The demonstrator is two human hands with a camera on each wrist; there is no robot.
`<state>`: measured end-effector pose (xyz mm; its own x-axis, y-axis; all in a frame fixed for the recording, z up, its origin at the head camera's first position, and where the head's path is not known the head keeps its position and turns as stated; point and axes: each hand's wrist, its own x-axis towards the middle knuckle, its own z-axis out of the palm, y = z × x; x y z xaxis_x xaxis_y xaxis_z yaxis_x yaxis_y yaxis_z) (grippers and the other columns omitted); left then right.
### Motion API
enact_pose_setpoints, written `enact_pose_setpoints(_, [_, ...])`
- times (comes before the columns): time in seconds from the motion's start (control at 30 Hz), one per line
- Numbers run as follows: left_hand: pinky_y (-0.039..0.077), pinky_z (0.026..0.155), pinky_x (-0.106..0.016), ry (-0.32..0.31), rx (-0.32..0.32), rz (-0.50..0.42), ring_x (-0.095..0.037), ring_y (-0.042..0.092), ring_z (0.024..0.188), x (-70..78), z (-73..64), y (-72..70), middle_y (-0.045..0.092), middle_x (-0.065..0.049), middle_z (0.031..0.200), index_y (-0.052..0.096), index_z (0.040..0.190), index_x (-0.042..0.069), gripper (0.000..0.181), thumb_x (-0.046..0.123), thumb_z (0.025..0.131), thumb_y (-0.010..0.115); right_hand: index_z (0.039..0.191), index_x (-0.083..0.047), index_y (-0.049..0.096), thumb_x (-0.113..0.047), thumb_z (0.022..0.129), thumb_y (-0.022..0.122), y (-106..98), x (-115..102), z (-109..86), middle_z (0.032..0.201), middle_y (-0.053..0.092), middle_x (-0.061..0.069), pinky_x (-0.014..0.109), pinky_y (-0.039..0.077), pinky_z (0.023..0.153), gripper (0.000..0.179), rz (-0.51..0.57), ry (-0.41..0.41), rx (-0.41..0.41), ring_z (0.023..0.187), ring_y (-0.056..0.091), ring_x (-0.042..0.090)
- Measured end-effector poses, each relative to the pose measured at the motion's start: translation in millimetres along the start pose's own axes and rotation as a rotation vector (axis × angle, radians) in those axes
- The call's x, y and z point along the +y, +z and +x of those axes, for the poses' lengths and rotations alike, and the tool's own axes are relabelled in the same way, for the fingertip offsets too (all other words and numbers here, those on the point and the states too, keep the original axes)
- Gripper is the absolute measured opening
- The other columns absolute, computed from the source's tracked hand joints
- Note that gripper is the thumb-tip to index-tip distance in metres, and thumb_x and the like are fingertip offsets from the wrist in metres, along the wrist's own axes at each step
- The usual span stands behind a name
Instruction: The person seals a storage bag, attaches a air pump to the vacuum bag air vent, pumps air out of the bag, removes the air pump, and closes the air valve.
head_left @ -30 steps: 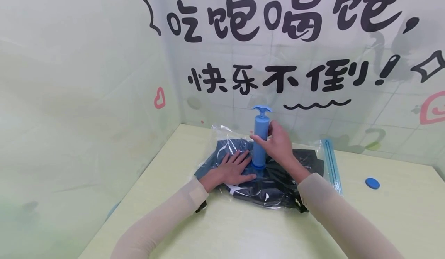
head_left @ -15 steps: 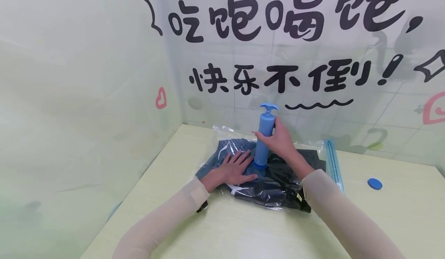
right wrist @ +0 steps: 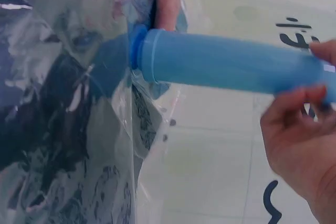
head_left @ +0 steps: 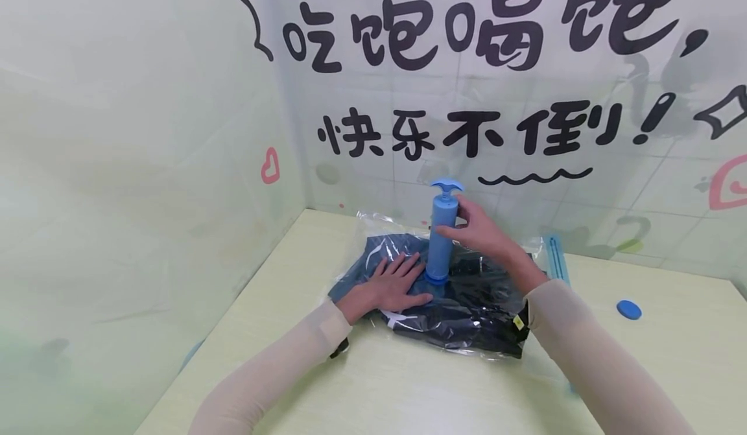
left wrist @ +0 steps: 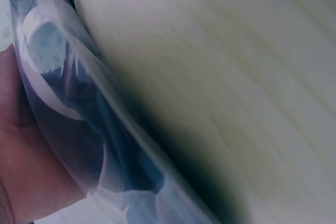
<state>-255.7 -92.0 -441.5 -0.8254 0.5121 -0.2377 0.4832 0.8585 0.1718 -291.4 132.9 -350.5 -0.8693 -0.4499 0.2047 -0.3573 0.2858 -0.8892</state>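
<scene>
A clear plastic vacuum bag (head_left: pixel 461 338) with dark folded clothes inside lies on the table. A blue hand pump (head_left: pixel 441 247) with a T-shaped handle stands on the bag's valve, nearly upright. My right hand (head_left: pixel 481 233) holds the upper barrel just below the handle, thumb in front and fingers behind. In the right wrist view the pump's lower end (right wrist: pixel 157 56) meets the bag's valve. Beside the pump's base, my left hand (head_left: pixel 393 289) lies flat on the bag with fingers spread. The left wrist view shows the clear film (left wrist: pixel 68 93) against that hand.
A round blue cap (head_left: pixel 629 310) lies on the table (head_left: pixel 671 370) to the right. The bag's light-blue zip edge (head_left: pixel 557 258) runs along its right side, partly behind my right sleeve. A printed wall sheet (head_left: pixel 362 182) stands close behind the bag.
The pump leaned right half a second ago and now stands straighter. My right hand has turned on the barrel, its wrist and forearm swinging right. My left hand keeps its place.
</scene>
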Motion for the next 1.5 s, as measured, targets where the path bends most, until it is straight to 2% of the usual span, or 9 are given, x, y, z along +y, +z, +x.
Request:
enact_pose_setpoints(0.1, [0.001, 0.119, -0.054, -0.001, -0.002, 0.001, -0.024, -0.005, 0.154, 0.0, 0.1, 0.0, -0.001, 0.004, 0.17, 0.015, 0.165, 0.023, 0.082, 0.07, 0.101, 0.034, 0.147, 0.001, 0.042, -0.013, 0.099, 0.069, -3.9, -1.3, -2.6, 0.142, 0.052, 0.023, 0.056, 0.049, 0.092, 0.057, -0.002, -0.019, -0.052, 0.13, 0.051, 0.042])
enact_pose_setpoints(0.2, [0.001, 0.119, -0.054, -0.005, -0.004, 0.005, -0.024, -0.006, 0.153, -0.7, 0.8, 0.5, -0.002, 0.004, 0.17, 0.014, 0.165, 0.023, 0.082, 0.071, 0.101, 0.034, 0.146, 0.002, 0.046, -0.014, 0.098, 0.071, -4.7, 0.6, -3.1, 0.139, 0.055, 0.022, 0.056, 0.049, 0.095, 0.057, -0.055, -0.047, -0.042, 0.128, 0.053, 0.04])
enact_pose_setpoints(0.4, [0.001, 0.119, -0.054, 0.0, 0.005, 0.0, -0.025, -0.005, 0.153, -1.7, 1.4, 1.6, -0.002, 0.003, 0.17, 0.014, 0.165, 0.023, 0.082, 0.07, 0.101, 0.034, 0.138, 0.003, 0.052, -0.022, 0.093, 0.078, 0.5, 10.4, -4.6, 0.13, 0.061, 0.021, 0.057, 0.05, 0.091, 0.058, -0.153, -0.049, 0.11, 0.119, 0.057, 0.037])
enact_pose_setpoints(0.6, [0.003, 0.119, -0.054, 0.001, 0.011, 0.004, -0.025, -0.004, 0.154, -0.1, -1.7, 1.1, 0.0, 0.003, 0.17, 0.016, 0.165, 0.023, 0.081, 0.069, 0.101, 0.035, 0.13, 0.004, 0.053, -0.03, 0.089, 0.083, 12.7, 13.9, -6.8, 0.116, 0.062, 0.019, 0.047, 0.05, 0.08, 0.061, -0.261, -0.035, 0.26, 0.102, 0.058, 0.034])
enact_pose_setpoints(0.8, [0.003, 0.119, -0.054, 0.004, 0.015, 0.01, -0.025, -0.003, 0.154, 1.7, -4.4, -1.4, 0.002, 0.002, 0.17, 0.017, 0.165, 0.022, 0.08, 0.067, 0.102, 0.036, 0.119, 0.001, 0.06, -0.037, 0.089, 0.081, 26.1, 12.7, -6.3, 0.106, 0.064, 0.015, 0.042, 0.048, 0.07, 0.053, -0.333, -0.04, 0.353, 0.091, 0.06, 0.033])
enact_pose_setpoints(1.1, [0.002, 0.119, -0.055, 0.011, 0.015, 0.01, -0.027, -0.004, 0.153, -0.1, -3.4, -2.1, 0.001, 0.001, 0.17, 0.017, 0.165, 0.021, 0.079, 0.067, 0.103, 0.035, 0.112, -0.001, 0.058, -0.045, 0.084, 0.084, 37.8, 6.0, -1.9, 0.102, 0.064, 0.014, 0.045, 0.049, 0.072, 0.058, -0.389, 0.015, 0.463, 0.087, 0.06, 0.032])
enact_pose_setpoints(1.2, [0.003, 0.119, -0.056, 0.011, 0.016, 0.007, -0.027, -0.003, 0.154, -0.2, -3.4, -0.9, 0.001, 0.001, 0.17, 0.017, 0.165, 0.021, 0.08, 0.067, 0.102, 0.035, 0.116, 0.0, 0.056, -0.049, 0.084, 0.082, 37.8, 5.7, -1.8, 0.107, 0.064, 0.016, 0.047, 0.05, 0.075, 0.063, -0.39, 0.05, 0.461, 0.089, 0.061, 0.034])
enact_pose_setpoints(1.3, [0.003, 0.119, -0.056, 0.011, 0.017, 0.0, -0.026, -0.002, 0.154, 0.4, -3.6, -0.3, 0.002, 0.001, 0.17, 0.017, 0.165, 0.021, 0.08, 0.067, 0.102, 0.035, 0.124, 0.001, 0.054, -0.049, 0.085, 0.081, 34.8, 5.8, -1.2, 0.117, 0.063, 0.019, 0.051, 0.051, 0.082, 0.069, -0.359, 0.07, 0.414, 0.1, 0.062, 0.036])
enact_pose_setpoints(1.5, [0.003, 0.119, -0.055, 0.011, 0.016, 0.002, -0.026, -0.003, 0.154, 1.0, -2.8, 0.1, 0.001, 0.002, 0.17, 0.016, 0.165, 0.022, 0.08, 0.068, 0.102, 0.034, 0.147, 0.001, 0.037, -0.027, 0.092, 0.078, 18.6, 7.4, 3.0, 0.144, 0.048, 0.024, 0.059, 0.045, 0.098, 0.073, -0.119, 0.035, 0.229, 0.132, 0.049, 0.041])
